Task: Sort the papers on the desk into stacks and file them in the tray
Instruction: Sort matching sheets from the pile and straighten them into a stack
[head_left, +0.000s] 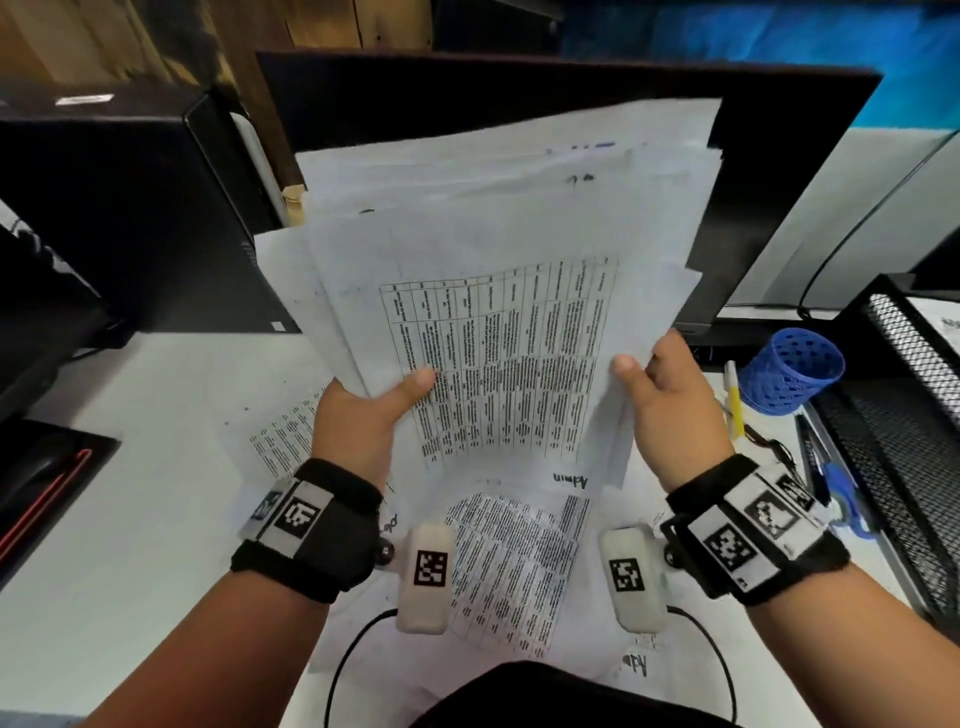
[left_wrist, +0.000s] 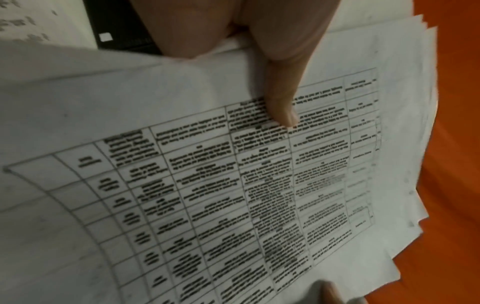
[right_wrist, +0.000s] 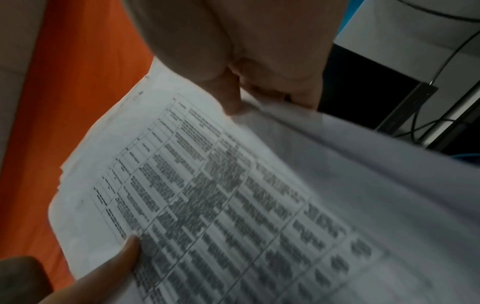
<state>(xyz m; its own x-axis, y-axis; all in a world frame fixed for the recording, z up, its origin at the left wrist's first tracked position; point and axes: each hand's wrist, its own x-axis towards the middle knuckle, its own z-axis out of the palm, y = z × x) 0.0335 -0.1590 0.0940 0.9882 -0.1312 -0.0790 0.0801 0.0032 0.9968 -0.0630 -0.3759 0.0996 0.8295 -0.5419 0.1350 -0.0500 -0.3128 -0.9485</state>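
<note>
I hold a fanned stack of white papers (head_left: 509, 249) upright above the desk; the front sheet bears a printed table. My left hand (head_left: 371, 410) grips the stack's lower left edge, thumb pressed on the table print (left_wrist: 281, 107). My right hand (head_left: 660, 395) grips the lower right edge, thumb on the front and fingers behind (right_wrist: 259, 90). More printed sheets (head_left: 514, 561) lie flat on the desk below my wrists. A black mesh tray (head_left: 904, 415) stands at the right edge of the desk with a sheet in its top level.
A dark monitor (head_left: 519, 93) stands behind the papers, and a black box (head_left: 130, 208) sits at the left. A blue mesh pen cup (head_left: 789, 374), a yellow pen (head_left: 733, 400) and other pens lie beside the tray. Cables run along the back right.
</note>
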